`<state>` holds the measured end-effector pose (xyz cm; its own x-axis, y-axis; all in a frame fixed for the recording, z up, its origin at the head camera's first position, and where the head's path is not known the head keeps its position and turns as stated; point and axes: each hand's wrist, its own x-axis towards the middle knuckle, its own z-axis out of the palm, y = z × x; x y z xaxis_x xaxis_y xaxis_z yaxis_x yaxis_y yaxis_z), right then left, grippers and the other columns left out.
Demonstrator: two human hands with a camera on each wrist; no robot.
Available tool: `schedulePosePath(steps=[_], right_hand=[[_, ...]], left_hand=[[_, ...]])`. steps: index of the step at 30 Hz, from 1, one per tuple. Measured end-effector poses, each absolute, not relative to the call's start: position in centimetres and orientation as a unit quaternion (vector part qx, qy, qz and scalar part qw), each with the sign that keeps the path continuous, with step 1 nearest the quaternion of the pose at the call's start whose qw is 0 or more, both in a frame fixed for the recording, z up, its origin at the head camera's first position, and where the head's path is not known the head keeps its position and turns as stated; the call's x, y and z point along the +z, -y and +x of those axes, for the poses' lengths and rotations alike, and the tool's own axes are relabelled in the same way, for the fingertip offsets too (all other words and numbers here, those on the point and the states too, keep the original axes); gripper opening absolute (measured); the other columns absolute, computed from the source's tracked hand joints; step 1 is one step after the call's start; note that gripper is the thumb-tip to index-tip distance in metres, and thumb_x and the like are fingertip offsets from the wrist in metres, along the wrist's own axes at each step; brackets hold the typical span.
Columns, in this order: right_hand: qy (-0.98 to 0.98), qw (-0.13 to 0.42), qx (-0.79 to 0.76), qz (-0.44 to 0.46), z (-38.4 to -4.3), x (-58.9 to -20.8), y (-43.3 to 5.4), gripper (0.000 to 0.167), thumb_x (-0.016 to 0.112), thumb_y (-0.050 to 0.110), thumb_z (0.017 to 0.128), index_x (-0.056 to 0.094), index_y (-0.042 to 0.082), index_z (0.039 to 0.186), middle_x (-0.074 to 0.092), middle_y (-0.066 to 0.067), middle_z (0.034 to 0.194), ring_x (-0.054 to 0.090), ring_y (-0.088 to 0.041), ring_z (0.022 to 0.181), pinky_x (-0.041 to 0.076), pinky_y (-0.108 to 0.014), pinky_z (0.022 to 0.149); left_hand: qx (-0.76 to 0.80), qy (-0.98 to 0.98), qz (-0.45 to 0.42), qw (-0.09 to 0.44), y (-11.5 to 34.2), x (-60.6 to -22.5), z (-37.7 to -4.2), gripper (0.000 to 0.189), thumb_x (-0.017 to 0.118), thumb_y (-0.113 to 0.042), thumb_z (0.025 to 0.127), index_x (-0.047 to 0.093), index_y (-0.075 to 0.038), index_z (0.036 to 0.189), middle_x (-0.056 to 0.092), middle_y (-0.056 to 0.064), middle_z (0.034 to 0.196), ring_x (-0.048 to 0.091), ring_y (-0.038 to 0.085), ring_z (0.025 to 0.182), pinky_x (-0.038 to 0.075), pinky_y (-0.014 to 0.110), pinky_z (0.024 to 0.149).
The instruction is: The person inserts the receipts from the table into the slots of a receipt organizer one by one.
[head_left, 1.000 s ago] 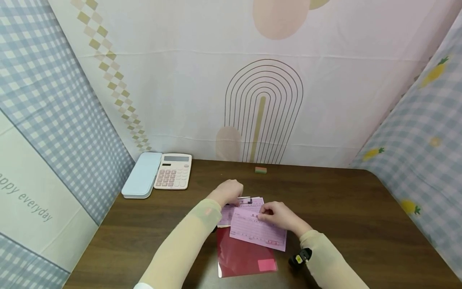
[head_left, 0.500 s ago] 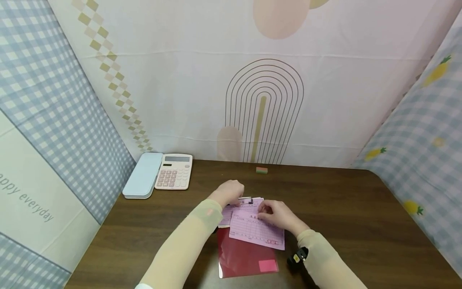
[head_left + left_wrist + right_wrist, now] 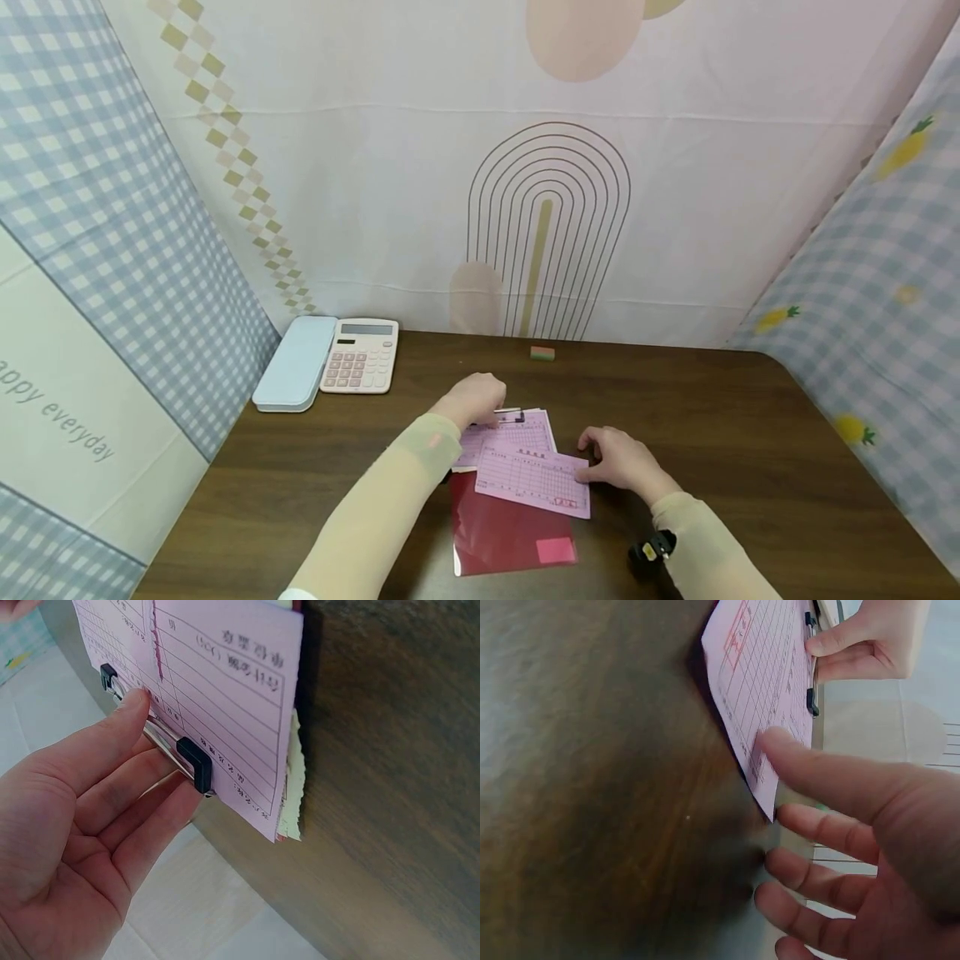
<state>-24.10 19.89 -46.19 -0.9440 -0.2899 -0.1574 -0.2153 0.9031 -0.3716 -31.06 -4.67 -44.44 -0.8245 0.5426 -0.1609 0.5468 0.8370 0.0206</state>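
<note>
My left hand (image 3: 474, 398) pinches a metal clip (image 3: 169, 742) with black ends between thumb and fingers. Under the clip are printed pink slips (image 3: 225, 697), with a torn yellowish paper edge (image 3: 294, 784) showing beneath them. A loose pink slip (image 3: 532, 482), with a table and a red stamp, lies slanted across the clipped ones. Below them is a glossy red sheet or board (image 3: 506, 533) with a pink label at one corner. My right hand (image 3: 617, 458) is at the loose slip's right edge, thumb over its margin, other fingers spread past the corner.
A light blue case (image 3: 296, 364) and a white calculator (image 3: 360, 357) sit side by side at the back left of the brown table (image 3: 712, 417). A small red-and-green block (image 3: 542, 353) lies near the back edge, before the fabric wall.
My right hand has slid right from the loose slip's top edge to its right edge, its fingers spreading. The slip's upper part has settled flatter. My left hand stays at the clip.
</note>
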Motion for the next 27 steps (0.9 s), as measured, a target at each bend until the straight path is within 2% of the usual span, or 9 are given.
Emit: schedulePosePath(steps=[8,13,17,27], right_hand=[[-0.968,0.089,-0.199,-0.121,-23.6,-46.7,-19.8,0.025,0.083,0.020,0.069,0.059,0.013,0.076,0.050,-0.001,0.074,0.046,-0.016,0.069,0.039,-0.032,0.062],[-0.955,0.085,-0.254,-0.124,-23.8,-47.0,-19.5,0.022,0.078,0.007,0.072,0.061,0.007,0.085,0.049,-0.001,0.069,0.045,-0.015,0.064,0.037,-0.028,0.058],[-0.955,0.074,-0.262,-0.120,-23.9,-47.2,-19.5,0.022,0.076,0.004,0.074,0.066,0.006,0.094,0.049,0.000,0.068,0.045,-0.014,0.062,0.038,-0.027,0.057],[-0.964,0.024,-0.229,-0.133,-23.5,-47.7,-19.4,0.012,0.077,0.005,0.073,0.069,0.010,0.080,0.055,-0.001,0.076,0.050,-0.016,0.072,0.043,-0.033,0.067]], left_hand=[[-0.012,-0.955,0.284,0.082,4.8,-44.4,-31.1,0.030,0.079,-0.027,0.075,0.057,-0.018,0.057,0.052,-0.011,0.057,0.039,0.008,0.058,0.039,0.023,0.058],[-0.005,-0.956,0.283,0.081,4.8,-44.5,-31.1,0.030,0.080,-0.026,0.074,0.057,-0.018,0.056,0.052,-0.010,0.056,0.040,0.008,0.057,0.039,0.023,0.058],[-0.001,-0.956,0.284,0.080,4.8,-44.6,-31.2,0.029,0.080,-0.026,0.075,0.058,-0.018,0.058,0.052,-0.010,0.057,0.039,0.008,0.058,0.039,0.023,0.058],[-0.004,-0.955,0.287,0.080,4.8,-44.8,-31.3,0.024,0.079,-0.026,0.076,0.061,-0.017,0.063,0.055,-0.009,0.061,0.040,0.008,0.059,0.039,0.023,0.058]])
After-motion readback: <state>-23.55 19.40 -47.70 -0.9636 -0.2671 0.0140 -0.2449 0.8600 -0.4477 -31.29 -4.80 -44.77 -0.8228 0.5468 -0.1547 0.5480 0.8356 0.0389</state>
